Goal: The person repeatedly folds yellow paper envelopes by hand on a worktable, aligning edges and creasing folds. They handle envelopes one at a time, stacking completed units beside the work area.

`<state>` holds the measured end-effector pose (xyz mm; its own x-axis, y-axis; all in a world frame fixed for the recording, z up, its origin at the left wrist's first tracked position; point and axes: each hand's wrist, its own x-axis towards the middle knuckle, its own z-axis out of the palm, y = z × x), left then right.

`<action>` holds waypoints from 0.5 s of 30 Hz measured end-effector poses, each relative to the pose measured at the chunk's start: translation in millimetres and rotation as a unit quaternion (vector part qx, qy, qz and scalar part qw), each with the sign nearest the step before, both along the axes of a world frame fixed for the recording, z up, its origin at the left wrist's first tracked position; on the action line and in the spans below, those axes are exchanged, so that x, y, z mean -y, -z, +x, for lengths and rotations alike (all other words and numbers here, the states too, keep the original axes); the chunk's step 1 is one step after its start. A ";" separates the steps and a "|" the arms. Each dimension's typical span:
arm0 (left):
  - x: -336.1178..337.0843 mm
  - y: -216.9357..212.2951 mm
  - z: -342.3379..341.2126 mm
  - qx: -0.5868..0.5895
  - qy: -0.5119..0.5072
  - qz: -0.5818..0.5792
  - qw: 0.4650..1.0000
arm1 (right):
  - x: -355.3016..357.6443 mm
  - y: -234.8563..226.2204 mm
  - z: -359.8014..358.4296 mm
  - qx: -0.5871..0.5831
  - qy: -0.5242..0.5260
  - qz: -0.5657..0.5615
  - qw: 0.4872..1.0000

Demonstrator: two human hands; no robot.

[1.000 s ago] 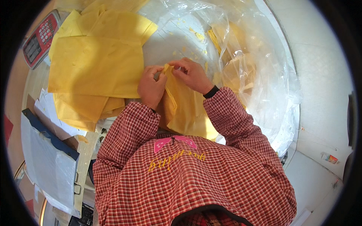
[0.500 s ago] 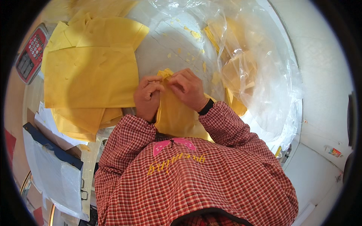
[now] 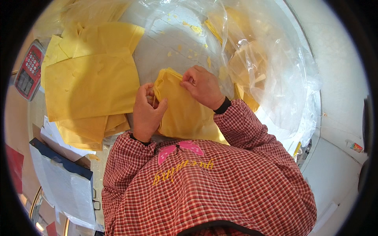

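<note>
While both hands pinch its top corner, the folded yellow sheet runs lengthwise toward the person's chest, right hand just beyond left hand.

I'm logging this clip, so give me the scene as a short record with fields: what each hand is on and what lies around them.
left hand: left hand grips the left edge of a small stack of thin yellow sheets
right hand: right hand pinches the stack's top corner
left of stack: wide pile of yellow sheets
right of stack: clear plastic bag holding more yellow sheets
far left: red calculator
surface: pale worktop with yellow crumbs
</note>
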<state>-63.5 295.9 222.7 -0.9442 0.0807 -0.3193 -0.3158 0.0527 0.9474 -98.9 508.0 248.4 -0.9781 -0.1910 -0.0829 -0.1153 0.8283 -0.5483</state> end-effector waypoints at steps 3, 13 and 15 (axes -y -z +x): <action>11.5 3.3 -2.6 0.044 0.078 -0.116 0.989 | 0.7 -0.5 -2.3 0.014 -0.005 -0.001 1.000; 20.6 -2.7 12.8 0.076 0.074 0.076 0.991 | 7.7 -19.7 11.4 -0.085 -0.081 -0.026 0.993; 22.1 -0.4 13.9 0.088 0.063 0.073 0.991 | 9.1 -22.7 15.3 -0.108 -0.103 -0.016 0.989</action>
<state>-49.6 273.9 223.1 -0.8540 0.2528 -0.4547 -0.4770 -0.0312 0.8784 -83.6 499.0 271.1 -0.9125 -0.3872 0.1319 -0.3965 0.7580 -0.5180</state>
